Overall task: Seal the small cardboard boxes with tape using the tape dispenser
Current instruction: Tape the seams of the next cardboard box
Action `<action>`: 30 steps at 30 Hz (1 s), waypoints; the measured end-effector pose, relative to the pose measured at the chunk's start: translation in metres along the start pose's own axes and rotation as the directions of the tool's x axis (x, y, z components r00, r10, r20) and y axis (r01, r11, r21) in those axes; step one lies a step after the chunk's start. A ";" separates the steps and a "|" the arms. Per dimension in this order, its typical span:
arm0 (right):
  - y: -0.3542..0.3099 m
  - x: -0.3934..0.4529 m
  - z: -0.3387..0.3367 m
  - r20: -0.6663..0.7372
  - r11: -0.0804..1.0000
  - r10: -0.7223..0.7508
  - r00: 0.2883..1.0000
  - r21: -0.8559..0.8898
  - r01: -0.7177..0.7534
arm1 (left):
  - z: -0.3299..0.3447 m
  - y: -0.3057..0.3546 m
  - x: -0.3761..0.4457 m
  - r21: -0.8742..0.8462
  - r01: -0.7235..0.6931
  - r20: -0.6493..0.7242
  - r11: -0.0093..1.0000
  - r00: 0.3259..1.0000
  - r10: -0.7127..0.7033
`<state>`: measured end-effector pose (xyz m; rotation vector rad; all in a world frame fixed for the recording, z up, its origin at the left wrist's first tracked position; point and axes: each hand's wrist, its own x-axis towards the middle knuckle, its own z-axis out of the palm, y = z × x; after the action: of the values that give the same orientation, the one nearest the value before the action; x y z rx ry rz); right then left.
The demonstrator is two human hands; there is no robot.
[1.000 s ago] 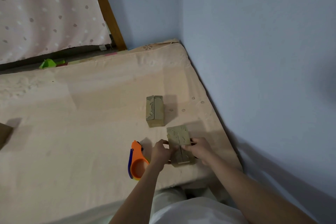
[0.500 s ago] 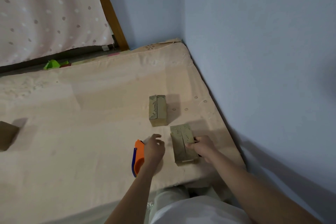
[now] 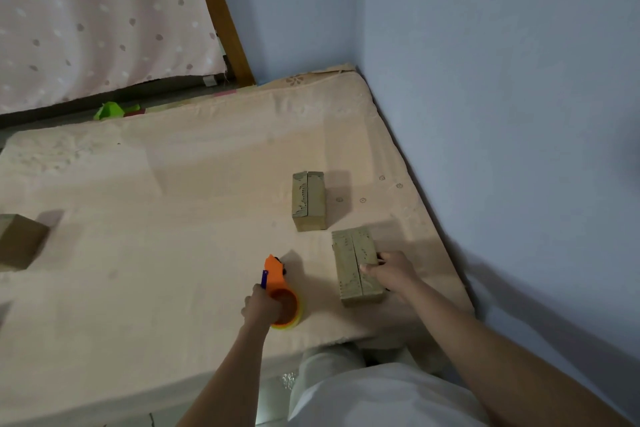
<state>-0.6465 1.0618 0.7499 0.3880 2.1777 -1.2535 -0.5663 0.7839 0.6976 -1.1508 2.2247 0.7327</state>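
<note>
A: Where were the hands?

B: The left hand (image 3: 260,305) was curled round the orange tape dispenser (image 3: 280,291), gripping it at the roll end, with the nose pointing away from the person. The dispenser lay on the mattress (image 3: 173,218), near the front edge.

A: And the right hand?

B: The right hand (image 3: 391,272) held the near box (image 3: 355,267) from its right side, thumb pressed on the top flap, fingers bent round the far side. That box sat on the mattress just right of the dispenser, apart from it, flaps down with a seam running along its length.

A: Any other boxes?

B: A second box (image 3: 309,199) stood just beyond the near one, not touching it, with the same long seam on top. A third box (image 3: 19,241) sat well off at the left edge, partly cut off.

A: What lay around them?

B: A blue wall (image 3: 502,114) ran along the right side, a dotted curtain (image 3: 86,17) hung at the back left, and something green (image 3: 110,110) lay behind the mattress.
</note>
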 end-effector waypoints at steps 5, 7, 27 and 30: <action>0.000 0.008 -0.001 0.039 0.996 0.080 0.996 0.028 -0.081 | -0.002 -0.005 -0.012 -0.074 -0.040 -0.022 0.996 0.999 0.039; -0.003 0.008 -0.003 0.071 0.986 0.108 0.992 0.120 -0.116 | -0.006 -0.002 -0.020 -0.148 -0.040 0.028 0.988 0.999 0.044; -0.055 -0.023 -0.019 -0.173 0.993 -0.116 0.978 -0.016 0.115 | -0.040 0.070 -0.077 -0.104 -0.569 -0.135 0.816 0.821 0.555; -0.076 -0.046 -0.015 0.063 0.955 -0.061 0.996 0.293 0.040 | -0.037 0.071 -0.084 0.054 -0.625 -0.149 0.779 0.766 0.625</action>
<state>-0.6550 1.0371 0.8363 0.3999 1.9564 -1.5994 -0.5914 0.8411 0.7956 -0.4383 2.7782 0.9139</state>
